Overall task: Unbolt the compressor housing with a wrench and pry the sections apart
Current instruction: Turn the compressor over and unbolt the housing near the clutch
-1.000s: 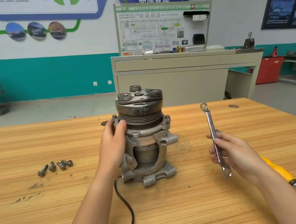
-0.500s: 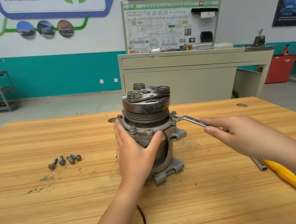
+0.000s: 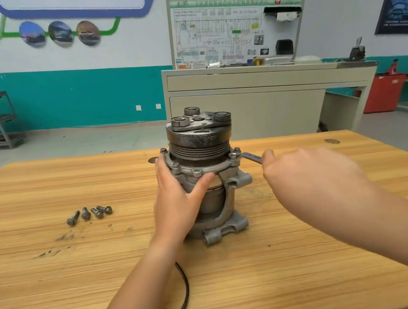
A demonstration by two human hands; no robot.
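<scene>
Head view: the wrench (image 3: 250, 158), gripped by the right hand (image 3: 312, 174), had been newly seated on the right bolt (image 3: 235, 150), the compressor housing (image 3: 195, 172) clasped by the left hand (image 3: 176, 204), so loosening was judged ready.

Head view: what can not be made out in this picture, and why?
Head view, wrench: its handle end is hidden inside the right hand.
Head view, compressor: its left side is covered by the left hand.
Head view, black cable: both ends are hidden behind the left forearm.
Head view, bolt under the wrench: too small to tell how loose.
</scene>
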